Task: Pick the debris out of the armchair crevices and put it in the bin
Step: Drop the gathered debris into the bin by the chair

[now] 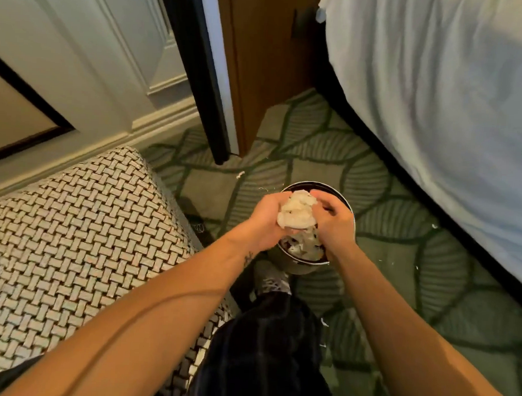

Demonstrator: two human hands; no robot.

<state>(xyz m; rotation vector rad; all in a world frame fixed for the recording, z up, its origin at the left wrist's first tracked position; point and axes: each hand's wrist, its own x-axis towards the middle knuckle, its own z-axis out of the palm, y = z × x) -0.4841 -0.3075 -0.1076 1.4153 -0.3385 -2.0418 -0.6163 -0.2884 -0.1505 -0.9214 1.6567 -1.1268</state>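
Directly above the round, dark-rimmed metal bin (316,264), the left hand (267,220) and right hand (333,223) together clutched a crumpled wad of white paper scraps (298,213), fingers curled round it from both sides. More white scraps lay inside the bin (and a few on the green leaf-patterned carpet (387,233)). The basket-weave upholstered armchair (81,238) stood just left.

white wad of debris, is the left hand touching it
Touching: the head view shows the left hand cupping the white wad above the bin.
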